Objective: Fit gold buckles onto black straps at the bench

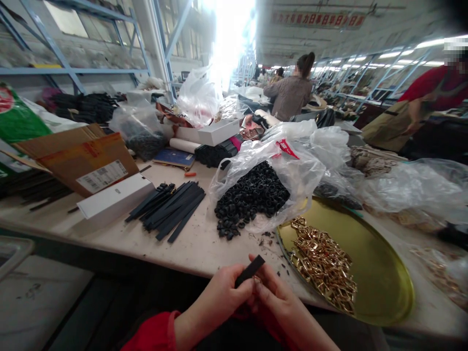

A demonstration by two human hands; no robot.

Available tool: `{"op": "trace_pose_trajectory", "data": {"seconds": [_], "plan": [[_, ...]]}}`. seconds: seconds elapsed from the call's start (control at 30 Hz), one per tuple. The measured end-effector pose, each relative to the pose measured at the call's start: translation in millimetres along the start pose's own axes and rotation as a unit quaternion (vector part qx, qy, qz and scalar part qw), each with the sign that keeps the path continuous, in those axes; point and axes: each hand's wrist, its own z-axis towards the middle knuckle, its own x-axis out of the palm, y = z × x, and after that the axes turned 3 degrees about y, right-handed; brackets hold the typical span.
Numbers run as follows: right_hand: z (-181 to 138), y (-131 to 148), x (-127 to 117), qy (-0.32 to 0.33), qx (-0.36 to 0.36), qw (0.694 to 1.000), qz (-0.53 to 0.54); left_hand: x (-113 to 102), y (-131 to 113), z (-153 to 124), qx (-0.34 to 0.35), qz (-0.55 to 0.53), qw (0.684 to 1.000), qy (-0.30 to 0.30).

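Near the table's front edge, my left hand point(228, 291) grips a short black strap point(252, 269), its cut end pointing up and to the right. My right hand point(276, 292) is closed close against it, thumb and fingers pinched together. A small gold-coloured glint shows between the fingertips; the fingers hide most of that piece. To the right, a round gold tray point(383, 273) bears a heap of gold metal buckles point(325, 263). Small black loops point(252, 192) spill from a clear plastic bag point(307, 165) ahead of my hands. Left of the bag lies a pile of black straps point(175, 207).
A white box point(116, 197) and an open cardboard box point(87, 161) stand at the left. Behind are a blue book point(173, 158) and more plastic bags point(199, 100). One person point(292, 92) works farther back, another point(435, 92) at the right.
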Motion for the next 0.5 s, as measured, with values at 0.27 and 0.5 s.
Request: {"op": "trace_pose_trajectory", "data": {"seconds": [0.27, 0.5], "plan": [[8.6, -32.4, 5.7, -0.159, -0.050, 0.981, 0.099, 9.0, 8.2, -1.4, 0.025, -0.016, 0.994, -0.106], [6.6, -25.3, 8.4, -0.164, -0.020, 0.979, 0.118, 6.9, 9.8, -4.7, 0.051, 0.011, 0.994, -0.092]]}}
